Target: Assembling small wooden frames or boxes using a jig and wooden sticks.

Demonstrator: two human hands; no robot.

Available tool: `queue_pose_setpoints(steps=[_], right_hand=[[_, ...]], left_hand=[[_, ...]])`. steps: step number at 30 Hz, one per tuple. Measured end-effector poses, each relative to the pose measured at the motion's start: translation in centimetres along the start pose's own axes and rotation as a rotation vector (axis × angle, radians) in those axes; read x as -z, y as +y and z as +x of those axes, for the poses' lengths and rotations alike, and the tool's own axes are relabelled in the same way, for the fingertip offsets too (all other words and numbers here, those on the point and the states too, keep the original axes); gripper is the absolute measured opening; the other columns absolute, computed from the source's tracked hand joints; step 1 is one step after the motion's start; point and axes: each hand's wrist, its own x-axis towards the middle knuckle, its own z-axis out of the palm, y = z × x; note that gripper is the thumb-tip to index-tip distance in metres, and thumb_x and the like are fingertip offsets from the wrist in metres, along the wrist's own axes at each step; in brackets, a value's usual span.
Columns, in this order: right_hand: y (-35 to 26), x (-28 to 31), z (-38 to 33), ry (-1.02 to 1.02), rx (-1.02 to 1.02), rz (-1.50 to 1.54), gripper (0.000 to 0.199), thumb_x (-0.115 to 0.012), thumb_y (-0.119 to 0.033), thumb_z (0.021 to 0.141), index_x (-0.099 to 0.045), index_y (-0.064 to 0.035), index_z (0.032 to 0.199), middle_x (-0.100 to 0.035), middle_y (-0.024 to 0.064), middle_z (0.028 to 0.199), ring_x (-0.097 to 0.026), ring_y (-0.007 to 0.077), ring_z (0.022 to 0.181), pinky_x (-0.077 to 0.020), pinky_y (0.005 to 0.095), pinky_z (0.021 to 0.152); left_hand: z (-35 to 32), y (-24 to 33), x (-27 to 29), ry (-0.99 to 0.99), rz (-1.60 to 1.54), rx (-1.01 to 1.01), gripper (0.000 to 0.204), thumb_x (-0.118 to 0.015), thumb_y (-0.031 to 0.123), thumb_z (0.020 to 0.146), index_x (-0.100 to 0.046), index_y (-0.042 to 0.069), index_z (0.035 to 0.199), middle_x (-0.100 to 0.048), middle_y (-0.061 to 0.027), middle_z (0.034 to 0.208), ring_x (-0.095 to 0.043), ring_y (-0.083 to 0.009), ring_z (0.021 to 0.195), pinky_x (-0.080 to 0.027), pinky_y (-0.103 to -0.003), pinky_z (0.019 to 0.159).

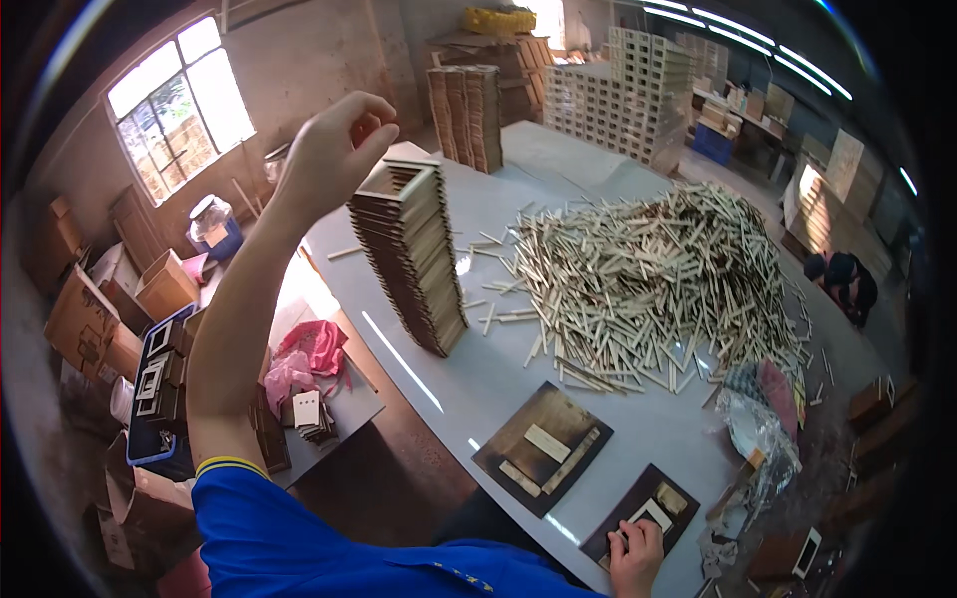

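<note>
Tall stack of wooden frames (pixel 409 254) stood on table (pixel 498 369), long axis nearly upright. Left hand (pixel 344 145) was nearer: raised by its top, fingers loosely curled, nothing visible inside; stack lay below and rightward. Right hand (pixel 636 558), fingers bunched, was at pale frame (pixel 658 512) on dark board (pixel 641 487); whether gripping, I could not say. Stick pile (pixel 658 289) spread right of stack.

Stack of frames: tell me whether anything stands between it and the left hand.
Nothing visible does: the left hand hangs by the top of the stack, no object showing between them. The stick pile lies right of it, out of the way.
</note>
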Motion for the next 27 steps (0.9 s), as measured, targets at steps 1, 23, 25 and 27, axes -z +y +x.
queue_pose_setpoints(steps=[1, 23, 25, 27], right_hand=[[-0.5, 0.3, 0.0, -0.016, -0.029, -0.014, 0.018, -0.074, -0.009, 0.093, -0.075, -0.0044, 0.11, -0.069, 0.0111, 0.106, -0.066, 0.0324, 0.094, -0.055, 0.0407, 0.086], [-1.7, 0.8, 0.9, -0.059, -0.173, 0.06, 0.029, -0.084, -0.003, 0.079, -0.074, -0.0008, 0.106, -0.065, 0.0099, 0.106, -0.061, 0.0267, 0.088, -0.0529, 0.0361, 0.077], [-1.7, 0.8, 1.1, -0.06, -0.169, 0.061, 0.03, -0.084, -0.004, 0.078, -0.074, -0.0017, 0.106, -0.065, 0.0092, 0.106, -0.061, 0.026, 0.087, -0.0527, 0.0357, 0.076], [-1.7, 0.7, 1.2, -0.045, -0.157, 0.057, 0.03, -0.085, -0.005, 0.078, -0.075, -0.0035, 0.106, -0.064, 0.0077, 0.106, -0.06, 0.0247, 0.085, -0.0522, 0.035, 0.074]], left_hand=[[-1.3, 1.6, -0.9, -0.024, -0.027, 0.003, 0.016, -0.074, 0.019, 0.096, -0.073, 0.007, 0.106, -0.072, -0.0046, 0.087, -0.06, -0.0153, 0.07, -0.051, -0.029, 0.066], [-29.4, 5.6, -24.3, -0.696, -0.411, -0.094, 0.016, -0.074, 0.016, 0.093, -0.077, 0.011, 0.109, -0.067, -0.0049, 0.106, -0.065, -0.0265, 0.092, -0.054, -0.036, 0.078], [-29.7, 5.7, -24.5, -0.682, -0.426, -0.109, 0.015, -0.074, 0.016, 0.093, -0.076, 0.011, 0.107, -0.068, -0.0045, 0.107, -0.065, -0.0262, 0.092, -0.054, -0.036, 0.079], [-29.9, 5.8, -24.7, -0.64, -0.454, -0.15, 0.012, -0.074, 0.015, 0.093, -0.076, 0.01, 0.104, -0.068, -0.0038, 0.107, -0.064, -0.0256, 0.092, -0.054, -0.035, 0.079]])
